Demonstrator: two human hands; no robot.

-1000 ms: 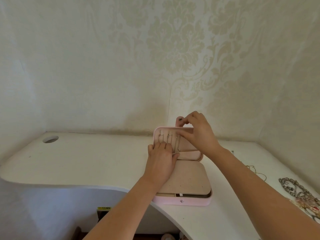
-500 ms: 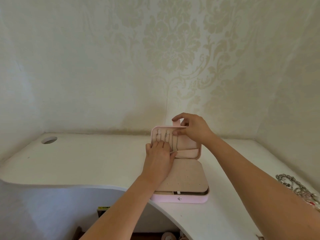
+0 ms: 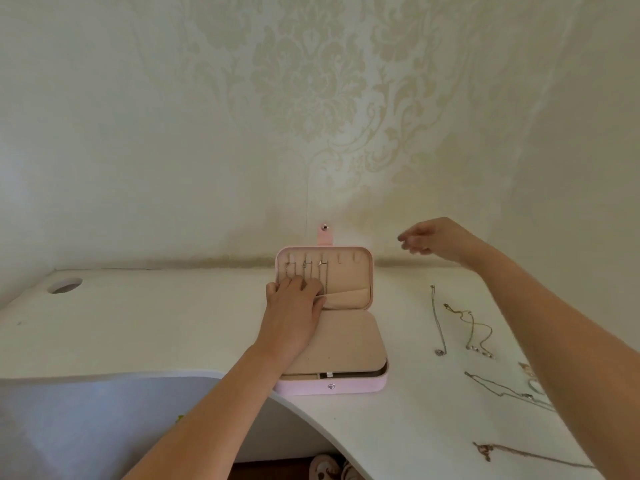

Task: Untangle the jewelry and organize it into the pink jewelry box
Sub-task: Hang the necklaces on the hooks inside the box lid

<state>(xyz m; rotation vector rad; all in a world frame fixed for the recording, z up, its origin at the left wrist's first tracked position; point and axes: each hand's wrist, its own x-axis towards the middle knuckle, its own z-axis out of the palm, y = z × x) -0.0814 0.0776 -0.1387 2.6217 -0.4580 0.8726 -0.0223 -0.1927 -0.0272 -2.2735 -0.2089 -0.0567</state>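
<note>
Now | left hand (image 3: pixel 294 317) fingers flat on pink jewelry box (image 3: pixel 349 386) lid | right hand (image 3: pixel 441 241) aloft, fingers seemingly loose.

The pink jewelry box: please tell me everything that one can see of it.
The pink jewelry box lies open on the table, its lid raised at the back. The outside looks like pink leatherette, the inside like beige velvet. A strap with a metal snap rises above the lid; another snap sits on the front wall. Chains hang from the three left hooks; two hooks are free. The left hand rests on the lid's lower left.
</note>
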